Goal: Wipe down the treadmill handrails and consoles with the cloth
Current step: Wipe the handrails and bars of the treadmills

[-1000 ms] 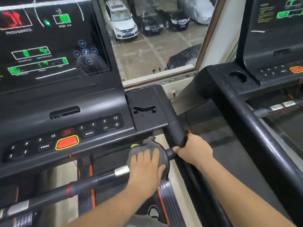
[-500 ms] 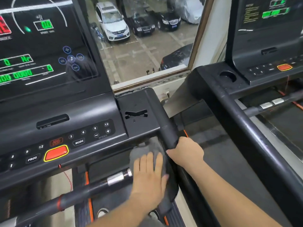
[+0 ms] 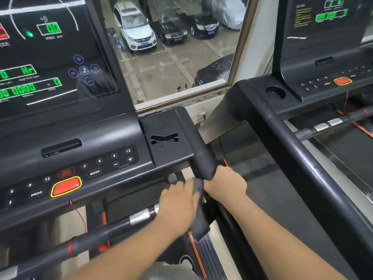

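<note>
Grey cloth [image 3: 199,223]: it sits under the left hand [image 3: 177,205] and hangs down past the palm, right where the front bar [image 3: 113,229] meets the side handrail [image 3: 203,158].
Left fingers [image 3: 182,185]: they lie close together on top of the cloth. They are blurry, so I cannot tell if they curl round it or just press on it.
Right hand [image 3: 227,187]: its fingers are wrapped tight round the side handrail, just below the thick black part. It is just beside the left hand.
Hidden: the left hand and the cloth cover the end of the front bar. The left thumb cannot be seen.
Cut off: the screen [image 3: 50,57] runs off the top and the left edge.
Console [image 3: 70,126]: it is above the hands, with number keys and a red button [image 3: 66,186]. A thin red cord [image 3: 79,217] hangs under it.
To the right: a second treadmill [image 3: 292,138] stands near, with a gap between.
Behind: a window [image 3: 171,67] looks down on parked cars [image 3: 134,27].
</note>
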`<state>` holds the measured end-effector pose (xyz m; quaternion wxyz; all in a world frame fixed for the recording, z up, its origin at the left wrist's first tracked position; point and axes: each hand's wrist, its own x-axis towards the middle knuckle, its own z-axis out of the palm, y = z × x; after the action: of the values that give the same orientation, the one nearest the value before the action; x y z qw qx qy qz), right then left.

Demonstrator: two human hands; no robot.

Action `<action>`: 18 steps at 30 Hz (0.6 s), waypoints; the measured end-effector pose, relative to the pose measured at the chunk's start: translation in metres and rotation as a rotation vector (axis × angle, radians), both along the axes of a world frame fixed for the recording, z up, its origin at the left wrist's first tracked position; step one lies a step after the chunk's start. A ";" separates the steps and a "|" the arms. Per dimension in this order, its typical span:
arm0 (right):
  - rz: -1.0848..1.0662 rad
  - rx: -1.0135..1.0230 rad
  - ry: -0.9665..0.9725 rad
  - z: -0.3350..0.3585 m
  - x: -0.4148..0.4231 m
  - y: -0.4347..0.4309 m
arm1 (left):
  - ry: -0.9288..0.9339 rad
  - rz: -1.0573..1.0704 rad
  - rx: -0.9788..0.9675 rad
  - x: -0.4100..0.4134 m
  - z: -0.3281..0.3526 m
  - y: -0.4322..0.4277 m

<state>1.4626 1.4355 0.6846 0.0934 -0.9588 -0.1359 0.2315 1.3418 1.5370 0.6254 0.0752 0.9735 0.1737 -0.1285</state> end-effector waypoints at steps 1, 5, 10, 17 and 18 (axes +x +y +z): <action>0.002 -0.002 -0.001 0.000 0.000 0.000 | 0.015 -0.026 0.073 -0.013 -0.001 -0.012; -0.002 -0.009 0.013 0.002 0.002 0.002 | -0.009 -0.143 0.126 -0.009 -0.001 0.002; 0.000 -0.015 0.015 0.004 0.002 0.002 | 0.145 0.098 -0.718 0.037 0.012 0.045; 0.032 -0.035 -0.003 0.002 0.001 0.000 | -0.007 -0.060 0.124 -0.022 -0.009 -0.012; 0.031 -0.038 -0.004 0.002 0.002 0.001 | -0.020 -0.081 0.123 -0.022 -0.007 -0.012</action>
<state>1.4642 1.4360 0.6867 0.0714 -0.9585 -0.1467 0.2336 1.3195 1.5250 0.6188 0.0115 0.9837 0.1412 -0.1109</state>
